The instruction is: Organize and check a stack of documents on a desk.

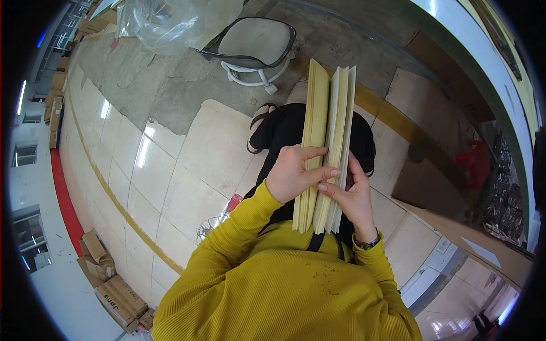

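Above my lap, a stack of pale yellow paper sheets stands on its long edge, parted into a left bundle (316,113) and a right bundle (341,113) by a narrow dark gap. My left hand (298,170) is closed around the left bundle, its index finger reaching to the gap and its thumb resting across the right bundle's edges. My right hand (354,199) grips the right bundle from the right side, thumb on the near edges and fingers behind. The two thumbs almost meet. Whether the sheets are loose or bound I cannot tell.
A grey-seated chair (256,42) stands ahead, beside a clear plastic bag (179,25). Cardboard (449,227) and a red plastic item (473,162) are at the right, under a curved table edge (500,68). Boxes (122,298) line the left wall.
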A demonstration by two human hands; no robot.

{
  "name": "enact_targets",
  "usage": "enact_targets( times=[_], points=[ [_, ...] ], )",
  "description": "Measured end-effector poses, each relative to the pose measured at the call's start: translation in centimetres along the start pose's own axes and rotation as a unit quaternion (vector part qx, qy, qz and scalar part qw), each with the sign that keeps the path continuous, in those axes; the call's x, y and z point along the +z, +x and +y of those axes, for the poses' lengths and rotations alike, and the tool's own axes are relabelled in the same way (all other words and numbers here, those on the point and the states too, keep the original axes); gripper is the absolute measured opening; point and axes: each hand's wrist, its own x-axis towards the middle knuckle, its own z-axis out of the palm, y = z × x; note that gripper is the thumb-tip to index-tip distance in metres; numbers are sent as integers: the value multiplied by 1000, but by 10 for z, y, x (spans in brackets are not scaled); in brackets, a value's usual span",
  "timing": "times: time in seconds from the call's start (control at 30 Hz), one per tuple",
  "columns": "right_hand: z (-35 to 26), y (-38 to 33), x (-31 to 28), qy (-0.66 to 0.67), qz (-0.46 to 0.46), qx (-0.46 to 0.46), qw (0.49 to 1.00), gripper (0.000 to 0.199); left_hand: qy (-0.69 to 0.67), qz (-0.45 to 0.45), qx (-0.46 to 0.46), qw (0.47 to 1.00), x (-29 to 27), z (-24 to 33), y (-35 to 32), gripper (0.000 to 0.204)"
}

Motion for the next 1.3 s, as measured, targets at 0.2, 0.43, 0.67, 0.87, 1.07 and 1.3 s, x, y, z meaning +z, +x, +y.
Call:
enact_targets(
  times=[0.2, 0.43, 0.67, 0.87, 1.07, 1.3],
  points=[
    [1, 4, -3, -3, -2, 3, 1000, 85, -57, -24, -81, 995, -6, -9, 0, 42],
    [-3, 5, -3, 13, 9, 12, 1000, 83, -142, -1, -65, 988, -2, -30, -3, 41],
    [2, 2, -14, 40, 75, 14, 996, 77, -50, 3, -127, 991, 10, -38, 8, 15],
    [10, -1, -17, 52, 68, 42, 995, 76, -203, 230, -29, 951, 33, -3, 15, 23],
    [10, 2, -13, 46, 52, 33, 997, 79, -52, 17, -78, 995, 16, -15, 14, 39],
    [7, 4, -15, 34, 47, 37, 998, 83, -75, -33, -90, 992, 15, -13, 18, 44]
  ],
)
